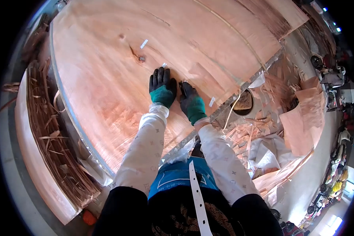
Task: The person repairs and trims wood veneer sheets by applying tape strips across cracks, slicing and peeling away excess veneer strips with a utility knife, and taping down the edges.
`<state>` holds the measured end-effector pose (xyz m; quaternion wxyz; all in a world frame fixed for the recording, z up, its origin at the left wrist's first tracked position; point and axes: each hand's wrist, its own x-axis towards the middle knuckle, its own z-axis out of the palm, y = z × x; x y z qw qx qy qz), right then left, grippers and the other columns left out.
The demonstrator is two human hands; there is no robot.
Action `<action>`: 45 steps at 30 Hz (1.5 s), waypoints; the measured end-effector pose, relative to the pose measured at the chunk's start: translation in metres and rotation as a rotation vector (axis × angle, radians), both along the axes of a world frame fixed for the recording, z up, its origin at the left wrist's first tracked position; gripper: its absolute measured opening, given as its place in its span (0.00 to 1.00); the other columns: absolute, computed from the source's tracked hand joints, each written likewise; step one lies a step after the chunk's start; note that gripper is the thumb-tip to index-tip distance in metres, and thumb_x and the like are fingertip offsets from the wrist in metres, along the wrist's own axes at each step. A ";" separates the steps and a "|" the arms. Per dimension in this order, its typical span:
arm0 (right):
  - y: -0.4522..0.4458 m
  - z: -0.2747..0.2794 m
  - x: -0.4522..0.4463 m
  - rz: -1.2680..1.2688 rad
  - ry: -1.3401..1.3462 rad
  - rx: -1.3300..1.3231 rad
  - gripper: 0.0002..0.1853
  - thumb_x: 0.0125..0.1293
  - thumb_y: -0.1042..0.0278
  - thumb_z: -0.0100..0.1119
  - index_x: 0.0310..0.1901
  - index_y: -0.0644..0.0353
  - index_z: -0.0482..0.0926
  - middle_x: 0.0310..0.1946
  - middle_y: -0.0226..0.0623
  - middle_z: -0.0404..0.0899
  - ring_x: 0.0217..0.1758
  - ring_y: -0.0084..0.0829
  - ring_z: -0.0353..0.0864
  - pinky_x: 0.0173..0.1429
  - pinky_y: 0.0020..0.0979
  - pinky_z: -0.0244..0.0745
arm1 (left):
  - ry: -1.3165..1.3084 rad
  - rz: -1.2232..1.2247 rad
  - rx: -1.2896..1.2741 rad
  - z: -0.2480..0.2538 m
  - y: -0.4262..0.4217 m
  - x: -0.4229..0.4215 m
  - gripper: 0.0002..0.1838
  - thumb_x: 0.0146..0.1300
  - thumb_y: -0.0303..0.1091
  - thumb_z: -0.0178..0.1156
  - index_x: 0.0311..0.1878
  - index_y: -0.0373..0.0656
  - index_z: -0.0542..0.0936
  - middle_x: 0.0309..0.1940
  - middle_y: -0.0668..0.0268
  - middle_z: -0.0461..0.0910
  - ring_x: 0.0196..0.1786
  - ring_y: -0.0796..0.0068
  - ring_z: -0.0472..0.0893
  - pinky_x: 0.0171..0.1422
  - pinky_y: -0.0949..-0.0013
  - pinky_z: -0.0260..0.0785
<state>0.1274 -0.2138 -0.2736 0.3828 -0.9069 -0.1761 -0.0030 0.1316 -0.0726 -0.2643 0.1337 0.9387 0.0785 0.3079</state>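
A workshop strewn with wood scraps surrounds a person in white sleeves point(143, 143). At far left, a stack of thin wood sheets point(47, 118), ragged-edged, lies beside the work surface, apparently set there to be within reach. Next to it, a broad reddish wood sheet point(94, 82) spreads directly in front of the person and under both hands, its wide, flat lay seemingly leaving the grain and the dark knot point(141, 59) open to inspection. A white strip point(144, 44) lies near the knot.

The left hand point(162, 87), in a black-and-green glove, rests palm down on the sheet, arm stretched forward, fingers straight and close together, gripping nothing; the flat press would likely steady the wood. Just beside it, the right hand point(192, 103), gloved alike, angles inward with fingers bent; a small dark shape shows at its fingertips, but whether it is grasped cannot be told. Another strip point(212, 101) lies to its right. Beyond the sheet's edge, torn scraps point(240, 137) surround a round container point(243, 103) and crumpled plastic point(269, 151).
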 end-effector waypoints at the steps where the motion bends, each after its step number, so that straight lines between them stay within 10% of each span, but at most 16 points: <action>1: -0.003 0.007 0.000 0.016 0.009 -0.037 0.24 0.58 0.68 0.58 0.59 0.53 0.73 0.47 0.50 0.80 0.48 0.51 0.80 0.47 0.48 0.78 | 0.007 0.011 0.001 0.001 -0.001 -0.001 0.22 0.57 0.39 0.61 0.55 0.42 0.76 0.57 0.52 0.75 0.61 0.48 0.71 0.66 0.51 0.63; 7: -0.022 0.059 0.024 0.091 0.118 -0.398 0.23 0.62 0.64 0.54 0.61 0.53 0.72 0.43 0.55 0.80 0.39 0.53 0.82 0.42 0.51 0.77 | -0.008 0.031 -0.006 0.000 -0.004 -0.001 0.22 0.58 0.38 0.60 0.55 0.41 0.76 0.57 0.52 0.75 0.61 0.48 0.72 0.66 0.51 0.63; 12: -0.018 0.010 0.026 0.058 0.225 0.066 0.21 0.64 0.68 0.51 0.59 0.55 0.73 0.45 0.55 0.80 0.41 0.54 0.82 0.43 0.50 0.77 | -0.028 0.016 -0.019 0.000 -0.002 -0.001 0.21 0.58 0.37 0.60 0.55 0.42 0.76 0.58 0.52 0.75 0.61 0.48 0.72 0.66 0.51 0.63; 18: 0.002 0.026 0.007 0.038 0.078 -0.039 0.22 0.61 0.73 0.53 0.59 0.57 0.74 0.51 0.50 0.78 0.53 0.51 0.78 0.56 0.42 0.75 | 0.009 0.023 -0.047 0.003 -0.002 -0.002 0.21 0.59 0.37 0.60 0.55 0.42 0.76 0.58 0.52 0.75 0.62 0.48 0.71 0.66 0.51 0.63; 37: -0.042 0.029 -0.051 0.168 -0.035 -0.286 0.26 0.56 0.73 0.54 0.59 0.55 0.74 0.37 0.47 0.82 0.36 0.46 0.84 0.40 0.45 0.78 | -0.002 0.015 0.052 -0.001 -0.005 0.002 0.21 0.59 0.39 0.59 0.53 0.40 0.74 0.56 0.52 0.74 0.61 0.48 0.71 0.63 0.49 0.62; 45: -0.054 0.038 0.010 0.430 0.137 -0.306 0.13 0.64 0.66 0.50 0.46 0.52 0.81 0.41 0.50 0.82 0.45 0.50 0.82 0.49 0.45 0.77 | 0.023 -0.082 0.037 -0.010 0.012 0.001 0.22 0.59 0.42 0.59 0.55 0.45 0.75 0.58 0.55 0.75 0.60 0.48 0.72 0.64 0.48 0.63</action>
